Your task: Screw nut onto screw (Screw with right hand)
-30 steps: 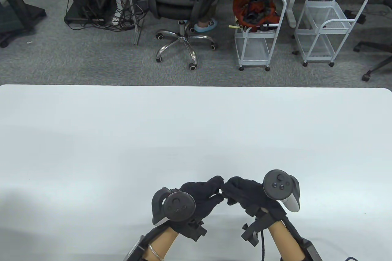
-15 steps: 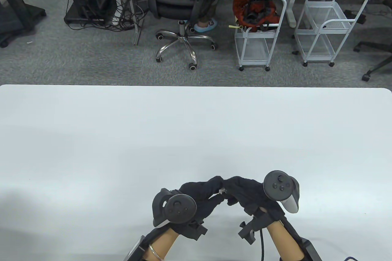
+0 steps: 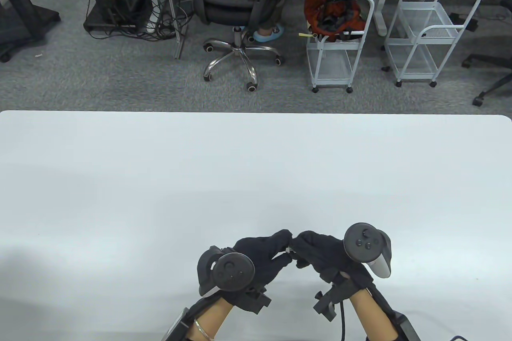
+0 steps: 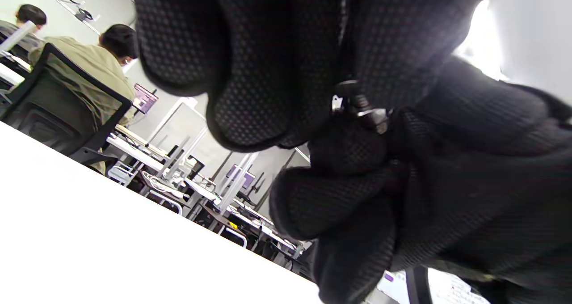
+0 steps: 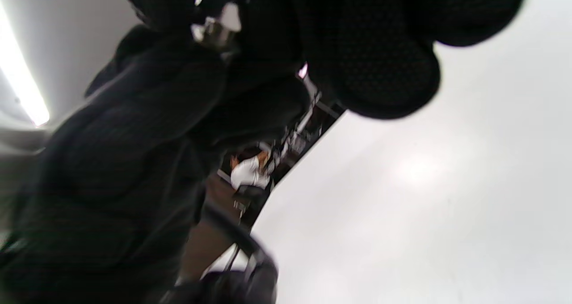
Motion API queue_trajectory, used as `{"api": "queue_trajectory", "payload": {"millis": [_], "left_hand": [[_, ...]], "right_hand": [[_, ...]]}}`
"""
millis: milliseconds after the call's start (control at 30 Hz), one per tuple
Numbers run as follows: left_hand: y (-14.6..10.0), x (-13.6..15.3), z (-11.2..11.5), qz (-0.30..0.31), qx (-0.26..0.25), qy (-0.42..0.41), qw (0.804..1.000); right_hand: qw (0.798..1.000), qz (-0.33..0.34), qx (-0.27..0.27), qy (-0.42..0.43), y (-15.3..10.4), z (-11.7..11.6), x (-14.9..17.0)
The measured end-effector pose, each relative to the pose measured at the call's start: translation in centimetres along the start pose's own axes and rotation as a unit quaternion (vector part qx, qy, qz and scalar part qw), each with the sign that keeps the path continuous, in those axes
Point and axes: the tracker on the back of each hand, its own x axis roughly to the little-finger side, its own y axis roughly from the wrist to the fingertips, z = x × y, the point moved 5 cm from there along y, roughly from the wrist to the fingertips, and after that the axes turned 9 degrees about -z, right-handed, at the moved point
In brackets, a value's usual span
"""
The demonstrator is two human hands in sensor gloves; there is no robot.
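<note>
Black-gloved left hand (image 3: 260, 255) and right hand (image 3: 320, 253) still pinch the barely moved screw (image 3: 289, 252) together.

Table view sharp and evenly lit, soft shadows under both gloves on the white table (image 3: 256, 181); left wrist view blown out on the tabletop with glare top right; right wrist view motion-blurred, ceiling light strip (image 5: 24, 94) flaring.

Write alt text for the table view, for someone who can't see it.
Two black-gloved hands, the left hand and the right hand, meet fingertip to fingertip over the near edge of a white table, pinching small metal hardware between them. Behind the table stands an office chair on grey carpet.
</note>
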Motion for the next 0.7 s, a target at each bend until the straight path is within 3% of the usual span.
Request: {"api": "queue_trajectory", "payload": {"millis": [133,167,333,467,533,667,700], "left_hand": [[0.0,-0.3,0.0,0.012,0.001,0.005,1.0],[0.0,-0.3,0.0,0.011,0.005,0.001,1.0],[-0.1,-0.1,-0.1,0.003,-0.002,0.005,1.0],[-0.1,-0.5,0.0,0.017,0.003,0.004,1.0],[-0.1,-0.3,0.0,0.012,0.006,-0.001,1.0],[0.0,0.1,-0.2,0.0,-0.004,0.004,1.0],[-0.1,-0.1,-0.2,0.003,-0.002,0.003,1.0]], "right_hand": [[0.995,0.011,0.097,-0.008,-0.3,0.8,-0.1],[0.995,0.009,0.101,-0.006,-0.3,0.8,0.0],[1.0,-0.004,0.001,-0.006,0.0,-0.2,0.1],[0.994,0.011,0.105,0.0,-0.2,0.8,0.2],[0.996,0.006,0.09,0.005,-0.1,0.6,0.3],[1.0,-0.002,-0.012,0.004,0.1,-0.3,0.1],[1.0,0.005,0.009,-0.009,0.0,-0.1,0.1]]}}
